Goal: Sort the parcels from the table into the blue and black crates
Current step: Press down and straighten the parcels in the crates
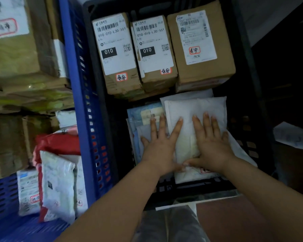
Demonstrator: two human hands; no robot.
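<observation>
Head view, looking down into black crate [252,70], w/ blue crate [80,105] touching its left wall.

Both hands lie palm-down, fingers spread flat, on a white mailer [191,109] in the near half of the black crate. Neither grip is closed round anything: left hand [160,147] covers the mailer's left edge and spills onto the blue mailer [143,110] just beside it; right hand [211,142] sits squarely on the white one. Thumbs meet at the near edge.

Key relation: mailer is directly under the palms, long axis running away from the person, toward the boxes. Right hand is nearer its middle, so probably pressing it flat onto the stack; release looks like the step in hand.

Materials: white mailer is soft, padded, slightly pillowy, matte; more flat poly bags beneath it. Far half holds three cardboard boxes [115,49] side by side, upright, w/ printed labels and red-edged stickers; rigid, creased at the corners. Blue crate holds glossy red and white poly bags [58,182] near, stacked cartons [16,55] far. Tabletop not identifiable here.
</observation>
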